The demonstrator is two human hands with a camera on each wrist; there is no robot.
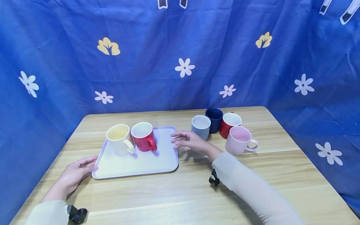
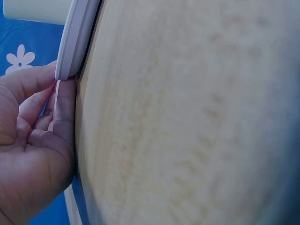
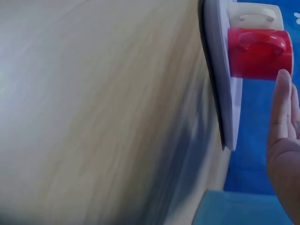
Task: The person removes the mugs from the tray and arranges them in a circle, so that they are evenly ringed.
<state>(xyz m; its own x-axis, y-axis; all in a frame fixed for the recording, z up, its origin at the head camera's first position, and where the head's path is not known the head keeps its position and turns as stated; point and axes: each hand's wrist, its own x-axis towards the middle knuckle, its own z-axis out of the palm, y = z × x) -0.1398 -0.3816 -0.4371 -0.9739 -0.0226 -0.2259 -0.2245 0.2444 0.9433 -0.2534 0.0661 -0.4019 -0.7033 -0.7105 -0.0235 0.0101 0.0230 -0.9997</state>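
Observation:
A white tray (image 1: 146, 164) bears a cream mug (image 1: 119, 143) and a red mug (image 1: 144, 142), side by side toward its left and back. My left hand (image 1: 74, 175) holds the tray's left front corner; in the left wrist view the thumb lies at the rim (image 2: 75, 51) with the fingers tucked below. By the tray's right edge, my right hand (image 1: 194, 142) is raised with its fingers loosely extended and nothing in them. The right wrist view has that hand (image 3: 286, 131) apart from the tray, its fingertip overlapping the red mug.
Right of the tray, close together, stand a light blue mug (image 1: 201, 128), a dark navy mug (image 1: 215, 122), a second red mug (image 1: 229, 125) and a pink mug (image 1: 237, 143) with its handle to the right. A blue patterned curtain (image 1: 157, 78) hangs behind the wooden table (image 1: 157, 200).

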